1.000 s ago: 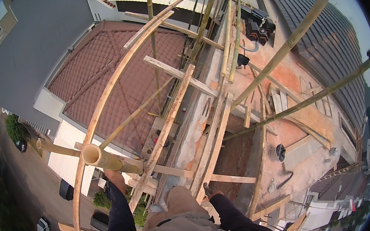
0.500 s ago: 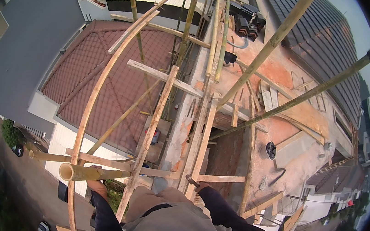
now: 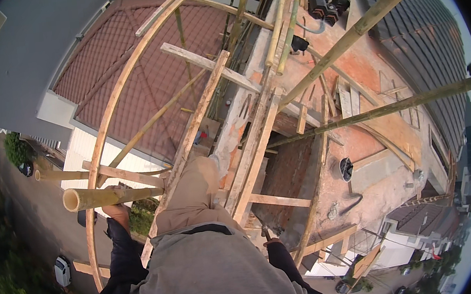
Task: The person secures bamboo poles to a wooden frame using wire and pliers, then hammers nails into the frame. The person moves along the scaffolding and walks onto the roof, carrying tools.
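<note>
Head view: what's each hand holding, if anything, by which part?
Left hand: thick bamboo pole, partway along, behind its open end. Right hand: slim tool, apparently by its near end.

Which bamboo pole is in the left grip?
The thick pale pole at lower left, its wide hollow end toward the camera; it alone has the left grip around it.

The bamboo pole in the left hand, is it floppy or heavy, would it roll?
The bamboo pole is probably stiff, since it sticks out straight past the left hand. It may be light for its size, because its open end looks hollow. Its round sides could let it roll.
</note>
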The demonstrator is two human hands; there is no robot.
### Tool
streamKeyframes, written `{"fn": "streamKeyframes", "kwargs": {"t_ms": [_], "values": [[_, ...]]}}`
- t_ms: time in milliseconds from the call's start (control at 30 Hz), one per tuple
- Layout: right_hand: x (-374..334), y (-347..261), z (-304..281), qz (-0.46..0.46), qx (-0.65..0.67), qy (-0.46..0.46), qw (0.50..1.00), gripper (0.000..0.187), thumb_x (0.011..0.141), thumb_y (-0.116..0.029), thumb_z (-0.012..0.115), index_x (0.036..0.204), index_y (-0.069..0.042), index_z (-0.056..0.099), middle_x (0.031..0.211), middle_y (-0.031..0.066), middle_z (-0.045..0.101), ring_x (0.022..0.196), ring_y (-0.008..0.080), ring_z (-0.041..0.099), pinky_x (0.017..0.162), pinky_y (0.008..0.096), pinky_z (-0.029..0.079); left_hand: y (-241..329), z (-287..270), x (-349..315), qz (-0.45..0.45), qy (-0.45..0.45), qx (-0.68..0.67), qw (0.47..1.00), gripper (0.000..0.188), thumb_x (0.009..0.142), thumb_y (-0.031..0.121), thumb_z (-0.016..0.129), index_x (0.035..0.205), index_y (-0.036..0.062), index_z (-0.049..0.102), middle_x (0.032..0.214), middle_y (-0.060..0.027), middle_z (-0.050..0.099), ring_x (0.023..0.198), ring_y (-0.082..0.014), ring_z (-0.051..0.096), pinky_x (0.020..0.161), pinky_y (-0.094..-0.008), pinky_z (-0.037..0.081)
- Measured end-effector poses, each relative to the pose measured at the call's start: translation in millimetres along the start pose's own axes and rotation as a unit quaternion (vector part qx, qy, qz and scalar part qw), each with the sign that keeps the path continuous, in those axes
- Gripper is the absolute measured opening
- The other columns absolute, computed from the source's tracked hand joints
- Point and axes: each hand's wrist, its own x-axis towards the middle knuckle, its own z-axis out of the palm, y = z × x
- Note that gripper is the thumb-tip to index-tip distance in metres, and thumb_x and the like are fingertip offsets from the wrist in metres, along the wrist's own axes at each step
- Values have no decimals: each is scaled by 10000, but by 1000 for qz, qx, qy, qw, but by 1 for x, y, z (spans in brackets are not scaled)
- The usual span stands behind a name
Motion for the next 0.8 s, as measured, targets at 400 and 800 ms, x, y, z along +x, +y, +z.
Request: {"fn": "streamKeyframes", "kwargs": {"t_ms": [400,800], "values": [[50,-71,-50,-67,28,-6,997,585,656,-484,754,1082,-87,699,990,157,711,965,329,677,853,406,522,11,-13,8,-82,16,-104,991,345,996,391,527,783,123,575,748,-25,636,811,-255,620,822,-448,488],[42,-227,-304,-137,108,236,956,453,730,-384,699,1031,-46,679,905,221,697,889,360,690,797,429,528,23,-13,-3,-125,105,-50,985,461,973,417,564,587,164,585,688,-50,664,831,-233,658,860,-435,498]]}}
